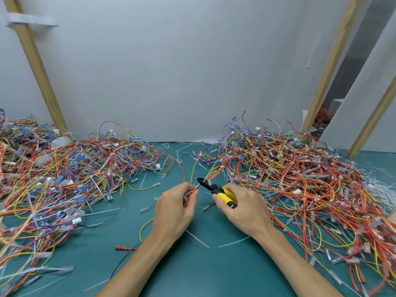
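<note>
My left hand [174, 209] pinches a small bundle of red wires [191, 196] just above the green table mat [192, 273]. My right hand [244, 211] grips a pair of cutters with yellow handles [227, 197]. The black jaws [203, 182] of the cutters sit at the top end of the bundle, where a white cable tie shows. From there the wires run up and away toward the pile on the right.
A large heap of red, yellow and blue wire harnesses [64, 179] covers the left of the mat, another heap [300, 179] the right. Cut white cable ties [197, 239] and loose connectors lie between them. A white wall with slanted wooden battens [36, 67] stands behind.
</note>
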Tool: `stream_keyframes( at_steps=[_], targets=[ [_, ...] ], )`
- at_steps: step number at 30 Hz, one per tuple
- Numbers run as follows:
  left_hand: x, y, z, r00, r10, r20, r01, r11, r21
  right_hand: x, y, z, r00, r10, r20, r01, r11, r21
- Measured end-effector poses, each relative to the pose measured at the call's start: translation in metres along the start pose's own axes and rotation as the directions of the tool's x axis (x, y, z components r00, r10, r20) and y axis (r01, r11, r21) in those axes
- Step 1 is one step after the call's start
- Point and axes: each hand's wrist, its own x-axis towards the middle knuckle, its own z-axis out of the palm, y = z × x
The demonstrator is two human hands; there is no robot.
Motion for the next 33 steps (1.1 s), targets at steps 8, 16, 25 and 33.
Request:
stream_keyframes(
  at_steps=[8,16,25,33],
  targets=[
    [0.0,-0.006,0.003,0.995,-0.082,0.057,0.084,0.995,-0.043,0.001,0.003,0.0,0.997,-0.056,0.054,0.059,0.996,-0.066],
    [-0.001,-0.007,0.005,0.991,-0.115,0.063,0.117,0.993,-0.021,0.0,0.0,-0.001,0.995,-0.037,0.091,0.048,0.991,-0.128],
    [-0.002,-0.003,0.003,1.0,0.021,-0.006,-0.02,0.992,0.127,0.004,0.0,-0.003,0.986,0.043,0.158,-0.036,0.998,-0.046],
    [0.005,0.003,-0.001,1.0,-0.015,-0.008,0.011,0.948,-0.317,0.009,-0.007,-0.018,0.787,0.11,0.607,-0.457,0.765,0.454]
  ],
)
